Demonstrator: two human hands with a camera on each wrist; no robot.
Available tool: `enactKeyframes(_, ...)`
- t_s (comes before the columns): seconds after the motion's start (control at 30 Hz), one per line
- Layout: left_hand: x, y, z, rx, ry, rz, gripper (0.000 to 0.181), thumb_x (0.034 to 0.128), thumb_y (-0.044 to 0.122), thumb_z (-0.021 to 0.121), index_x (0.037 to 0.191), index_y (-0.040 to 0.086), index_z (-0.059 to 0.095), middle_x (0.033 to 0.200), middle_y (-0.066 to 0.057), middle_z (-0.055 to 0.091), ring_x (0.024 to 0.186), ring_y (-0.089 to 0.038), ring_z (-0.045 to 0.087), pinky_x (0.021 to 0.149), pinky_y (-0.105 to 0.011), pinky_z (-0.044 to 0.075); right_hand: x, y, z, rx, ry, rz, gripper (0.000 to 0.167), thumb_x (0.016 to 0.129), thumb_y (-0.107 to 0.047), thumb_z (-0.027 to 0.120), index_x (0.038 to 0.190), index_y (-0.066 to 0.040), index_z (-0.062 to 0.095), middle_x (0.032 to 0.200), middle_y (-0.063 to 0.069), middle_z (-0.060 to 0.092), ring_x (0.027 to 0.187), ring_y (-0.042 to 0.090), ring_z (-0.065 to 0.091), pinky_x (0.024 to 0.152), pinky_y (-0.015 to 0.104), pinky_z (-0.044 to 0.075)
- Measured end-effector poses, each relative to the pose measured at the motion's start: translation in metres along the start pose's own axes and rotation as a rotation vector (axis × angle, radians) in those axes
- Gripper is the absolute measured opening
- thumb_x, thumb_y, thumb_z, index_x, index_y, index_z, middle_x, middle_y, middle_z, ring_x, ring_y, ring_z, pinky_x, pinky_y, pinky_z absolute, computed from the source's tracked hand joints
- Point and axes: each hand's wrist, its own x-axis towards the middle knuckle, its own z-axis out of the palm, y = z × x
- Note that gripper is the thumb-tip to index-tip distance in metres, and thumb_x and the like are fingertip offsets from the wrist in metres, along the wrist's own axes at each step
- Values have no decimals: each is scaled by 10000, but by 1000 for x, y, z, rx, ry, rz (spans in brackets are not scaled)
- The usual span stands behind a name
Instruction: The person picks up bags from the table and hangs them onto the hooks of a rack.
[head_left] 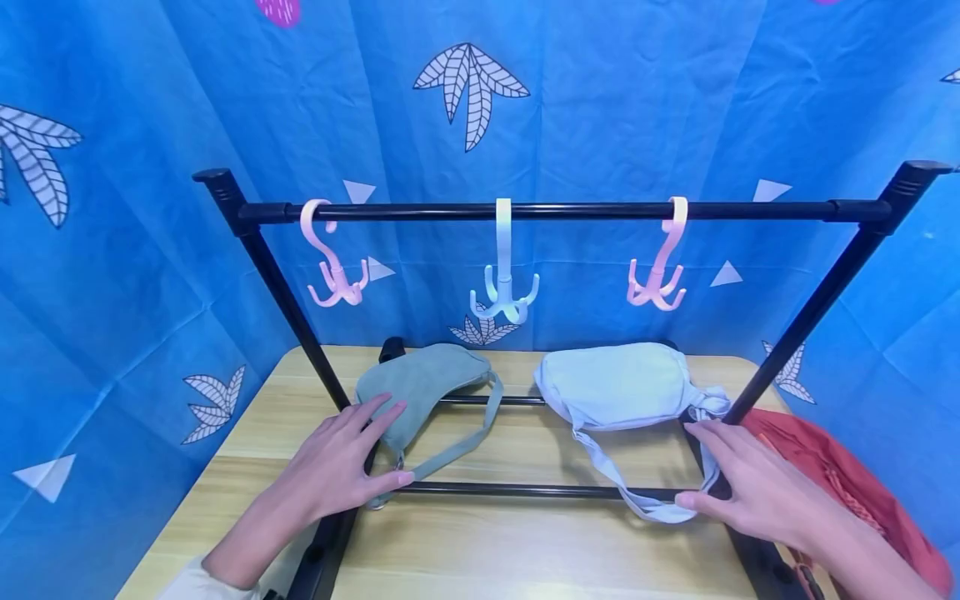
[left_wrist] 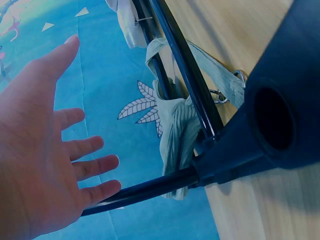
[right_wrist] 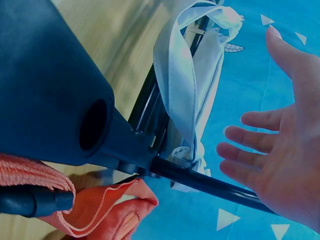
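Note:
A grey-green shoulder bag [head_left: 423,383] with a strap lies across the lower bars of a black rack at the left. My left hand [head_left: 330,458] hovers over its near side in the head view, fingers spread; the left wrist view shows that palm holding nothing. To the right, a pale blue bag [head_left: 615,385] rests on the rack's base, its strap [head_left: 600,467] looping down in front. Beside that bag's strap is my right hand [head_left: 757,483], also with extended fingers and nothing in the palm [right_wrist: 285,165]. Whether either hand touches a bag or the rack is unclear.
From the rack's top bar [head_left: 420,212] hang a pink hook [head_left: 339,287] at left, a light blue hook [head_left: 504,250] in the middle and another pink hook [head_left: 657,279] at right. A red bag [head_left: 840,467] lies outside the right upright. Blue patterned cloth surrounds the wooden table [head_left: 525,542].

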Motion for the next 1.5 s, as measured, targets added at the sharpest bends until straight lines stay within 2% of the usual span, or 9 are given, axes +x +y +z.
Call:
enactKeyframes(0.6,14,9,11,-64,8,5,934,851,865,528,1569,272,456,1580,-137,496,1389,-413,542,1054,-674,481,0,-8,16,32,29,-44,899,786,-709,766,1348,-21,628,1344,219,647,1254,425,611,989,637,529)
enactKeyframes(0.83,16,12,12,-60,14,18,914,854,846,550,1550,257,483,1564,-117,513,1380,-388,553,1048,-645,499,0,-10,19,60,-17,-26,863,802,-737,727,1344,-71,646,1352,185,659,1263,412,616,989,639,528)
enactKeyframes(0.97,18,15,13,-73,19,30,891,856,795,611,1545,244,491,1562,-119,514,1388,-383,546,1061,-634,498,1,-12,22,69,-12,-43,817,809,-711,740,1322,-81,662,1334,195,670,1243,415,631,981,633,535)
enactKeyframes(1.17,23,21,13,-64,7,30,923,853,853,541,1544,243,494,1559,-118,520,1384,-384,549,1058,-630,503,2,-14,25,64,-28,-48,787,804,-714,742,1300,-107,674,1312,176,682,1217,390,649,950,611,558)
enactKeyframes(1.3,26,25,15,-68,14,33,901,853,836,564,1542,259,495,1551,-104,527,1377,-377,552,1050,-617,513,2,-15,25,80,-62,-34,779,798,-711,748,1294,-115,677,1313,174,681,1217,395,648,943,618,559)
enactKeyframes(1.4,28,27,16,-82,21,42,869,853,783,623,1544,273,489,1548,-100,529,1383,-366,548,1055,-606,514,3,-15,27,78,-51,-41,754,793,-689,767,1277,-117,688,1303,170,689,1205,387,656,944,610,563)
enactKeyframes(1.5,30,29,17,-89,17,52,868,855,784,620,1549,282,480,1552,-98,527,1398,-355,539,1067,-598,509,3,-15,28,72,-43,-61,727,785,-665,789,1251,-114,699,1279,165,698,1177,375,669,934,594,570)
